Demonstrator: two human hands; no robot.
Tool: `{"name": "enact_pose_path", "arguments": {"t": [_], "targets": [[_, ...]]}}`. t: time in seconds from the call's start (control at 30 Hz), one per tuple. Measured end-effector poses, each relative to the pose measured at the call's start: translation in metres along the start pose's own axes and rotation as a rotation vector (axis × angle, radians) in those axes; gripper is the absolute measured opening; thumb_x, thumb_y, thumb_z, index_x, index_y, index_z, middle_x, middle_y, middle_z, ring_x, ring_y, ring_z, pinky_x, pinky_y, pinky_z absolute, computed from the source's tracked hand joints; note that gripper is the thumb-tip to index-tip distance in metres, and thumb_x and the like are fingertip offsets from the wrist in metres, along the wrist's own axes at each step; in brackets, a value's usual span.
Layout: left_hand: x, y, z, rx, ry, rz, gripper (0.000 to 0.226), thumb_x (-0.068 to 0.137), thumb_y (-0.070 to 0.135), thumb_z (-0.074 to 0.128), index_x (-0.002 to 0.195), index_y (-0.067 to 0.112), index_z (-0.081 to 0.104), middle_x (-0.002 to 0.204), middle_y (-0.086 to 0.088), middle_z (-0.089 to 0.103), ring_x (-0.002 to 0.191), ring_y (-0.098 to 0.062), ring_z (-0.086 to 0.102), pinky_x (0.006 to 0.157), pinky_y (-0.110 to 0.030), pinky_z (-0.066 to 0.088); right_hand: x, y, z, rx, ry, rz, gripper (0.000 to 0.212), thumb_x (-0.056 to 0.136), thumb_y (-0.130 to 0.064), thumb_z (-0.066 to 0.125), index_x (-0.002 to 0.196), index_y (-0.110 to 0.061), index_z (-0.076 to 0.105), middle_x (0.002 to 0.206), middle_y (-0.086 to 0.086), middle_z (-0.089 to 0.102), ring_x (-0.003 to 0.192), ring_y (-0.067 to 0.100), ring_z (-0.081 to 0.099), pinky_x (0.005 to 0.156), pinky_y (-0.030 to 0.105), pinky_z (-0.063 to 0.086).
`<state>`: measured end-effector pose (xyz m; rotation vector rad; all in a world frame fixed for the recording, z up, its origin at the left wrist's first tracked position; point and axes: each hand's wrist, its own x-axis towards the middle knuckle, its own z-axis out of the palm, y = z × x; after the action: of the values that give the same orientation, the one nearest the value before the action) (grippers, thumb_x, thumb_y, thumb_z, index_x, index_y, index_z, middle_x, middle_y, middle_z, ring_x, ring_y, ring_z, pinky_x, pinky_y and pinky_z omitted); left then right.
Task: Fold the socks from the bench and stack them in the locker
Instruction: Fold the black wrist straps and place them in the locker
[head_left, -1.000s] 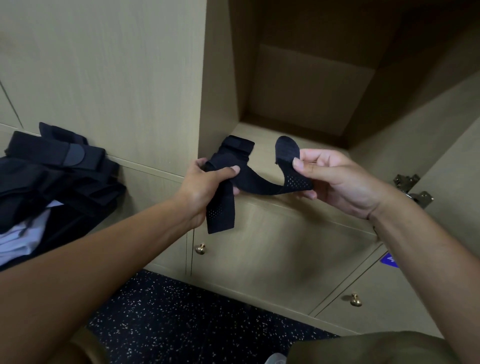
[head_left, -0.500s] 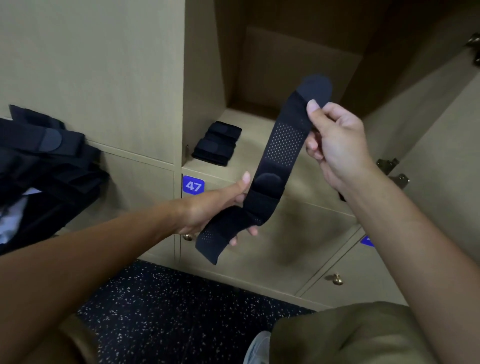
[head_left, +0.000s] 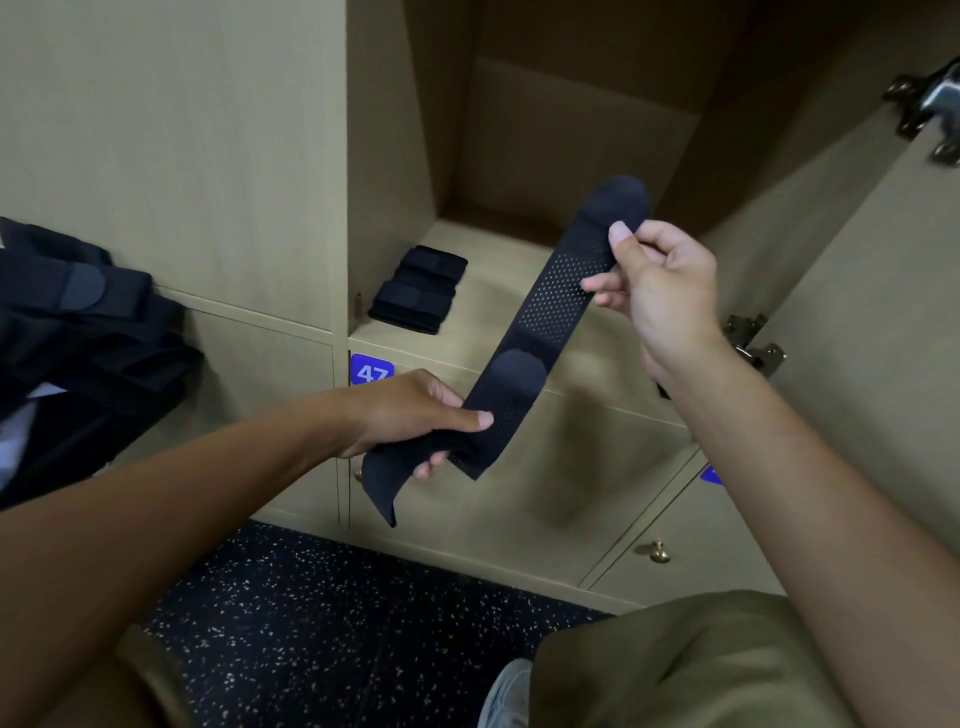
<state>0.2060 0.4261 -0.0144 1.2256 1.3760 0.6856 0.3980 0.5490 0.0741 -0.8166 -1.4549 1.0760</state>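
The open locker (head_left: 519, 270) is a pale wood compartment with its door (head_left: 883, 338) swung out to the right on metal hinges. On its floor, near the left wall and close to the front edge, lies a small stack of folded socks (head_left: 418, 288), dark and neatly layered; how many pairs it holds cannot be counted from this angle. Below the compartment's front lip sits a blue number tag (head_left: 371, 370) reading 47, partly hidden behind the left hand. At the far left a pile of dark socks (head_left: 78, 332) rests on what seems to be the bench, with a pale cloth showing beneath it.

Both arms reach forward in front of the locker. The left hand (head_left: 410, 415) grips the lower part of a dark sock (head_left: 524, 343), thumb laid across the top and fingers curled underneath, so that the cuff end hangs down past the palm. The right hand (head_left: 660, 280) is raised higher and pinches the sock just below its toe between thumb and forefinger, the other fingers curled. The sock is stretched straight on a diagonal between them, in the air before the locker opening, its perforated weave and heel patch facing the camera.

Compared with half a second ago, the hold is nearly the same; the left thumb now presses over the sock's face rather than pointing up beside it.
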Motion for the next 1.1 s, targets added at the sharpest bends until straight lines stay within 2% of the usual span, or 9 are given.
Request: {"name": "enact_pose_path", "arguments": {"t": [0.07, 0.13, 0.4, 0.53, 0.67, 0.8, 0.97, 1.03, 1.1], "targets": [[0.003, -0.005, -0.003, 0.040, -0.004, -0.024, 0.035, 0.100, 0.033, 0.064, 0.111, 0.000, 0.070, 0.068, -0.008, 0.064, 0.050, -0.016, 0.056, 0.059, -0.026, 0.051, -0.001, -0.003, 0.002, -0.002, 0.004, -0.030, 0.021, 0.103, -0.016, 0.059, 0.113, 0.003, 0.057, 0.085, 0.017, 0.067, 0.052, 0.009, 0.068, 0.048, 0.020, 0.051], [0.005, -0.011, -0.006, 0.087, 0.016, -0.065, 0.035, 0.102, 0.028, 0.062, 0.121, -0.001, 0.063, 0.073, -0.008, 0.069, 0.051, -0.014, 0.058, 0.060, -0.026, 0.053, -0.002, -0.006, 0.003, -0.005, 0.025, -0.054, 0.014, 0.103, -0.015, 0.059, 0.106, -0.001, 0.055, 0.078, 0.013, 0.066, 0.051, 0.009, 0.067, 0.048, 0.020, 0.050], [0.001, -0.036, -0.031, 0.023, 0.008, -0.216, 0.020, 0.104, 0.026, 0.057, 0.115, 0.010, 0.061, 0.088, -0.017, 0.075, 0.064, -0.021, 0.065, 0.064, -0.032, 0.055, -0.004, 0.000, 0.002, -0.056, 0.015, -0.035, 0.017, 0.103, -0.015, 0.061, 0.087, -0.010, 0.055, 0.069, 0.011, 0.063, 0.049, 0.011, 0.066, 0.046, 0.020, 0.048], [-0.006, -0.036, -0.032, 0.096, 0.107, -0.218, 0.016, 0.099, 0.037, 0.064, 0.109, 0.024, 0.065, 0.091, -0.005, 0.065, 0.075, -0.019, 0.062, 0.068, -0.028, 0.052, -0.003, -0.002, 0.002, 0.010, -0.022, 0.047, 0.016, 0.100, -0.018, 0.065, 0.090, -0.006, 0.062, 0.080, 0.012, 0.066, 0.054, 0.013, 0.067, 0.053, 0.021, 0.052], [-0.003, -0.027, -0.015, 0.250, 0.389, 0.027, 0.023, 0.092, 0.040, 0.072, 0.093, 0.018, 0.064, 0.095, -0.007, 0.070, 0.091, -0.023, 0.069, 0.072, -0.028, 0.050, -0.005, -0.008, 0.009, 0.086, -0.059, 0.102, 0.017, 0.099, -0.019, 0.067, 0.093, -0.004, 0.063, 0.085, 0.015, 0.059, 0.053, 0.009, 0.064, 0.053, 0.020, 0.048], [-0.001, 0.001, 0.014, 0.163, 0.636, 0.296, 0.048, 0.082, 0.046, 0.080, 0.112, 0.018, 0.058, 0.106, 0.007, 0.062, 0.095, -0.006, 0.060, 0.074, -0.017, 0.042, -0.011, -0.015, 0.016, 0.156, -0.094, 0.137, 0.016, 0.098, -0.014, 0.068, 0.086, -0.005, 0.060, 0.068, 0.003, 0.048, 0.051, 0.009, 0.057, 0.050, 0.020, 0.040], [0.008, 0.007, 0.023, 0.232, 0.619, 0.329, 0.072, 0.088, 0.046, 0.075, 0.148, 0.024, 0.043, 0.144, 0.009, 0.052, 0.121, -0.011, 0.055, 0.092, -0.022, 0.047, -0.014, -0.018, 0.022, 0.275, -0.134, 0.236, 0.010, 0.096, -0.011, 0.070, 0.098, -0.003, 0.065, 0.065, 0.000, 0.051, 0.052, 0.009, 0.053, 0.047, 0.019, 0.038], [0.009, 0.009, 0.021, 0.215, 0.595, 0.374, 0.054, 0.093, 0.036, 0.072, 0.141, 0.023, 0.050, 0.135, 0.011, 0.057, 0.112, -0.001, 0.055, 0.080, -0.008, 0.046, -0.013, -0.017, 0.022, 0.332, -0.142, 0.289, 0.014, 0.095, -0.011, 0.070, 0.105, -0.002, 0.065, 0.066, 0.001, 0.053, 0.053, 0.008, 0.053, 0.046, 0.018, 0.038], [0.012, 0.010, 0.019, 0.134, 0.526, 0.418, 0.033, 0.099, 0.024, 0.065, 0.131, 0.025, 0.057, 0.124, 0.013, 0.062, 0.101, 0.005, 0.057, 0.066, -0.004, 0.048, -0.013, -0.015, 0.021, 0.362, -0.153, 0.331, 0.007, 0.095, -0.010, 0.070, 0.096, -0.005, 0.066, 0.066, 0.001, 0.052, 0.053, 0.007, 0.053, 0.046, 0.018, 0.038]]}}
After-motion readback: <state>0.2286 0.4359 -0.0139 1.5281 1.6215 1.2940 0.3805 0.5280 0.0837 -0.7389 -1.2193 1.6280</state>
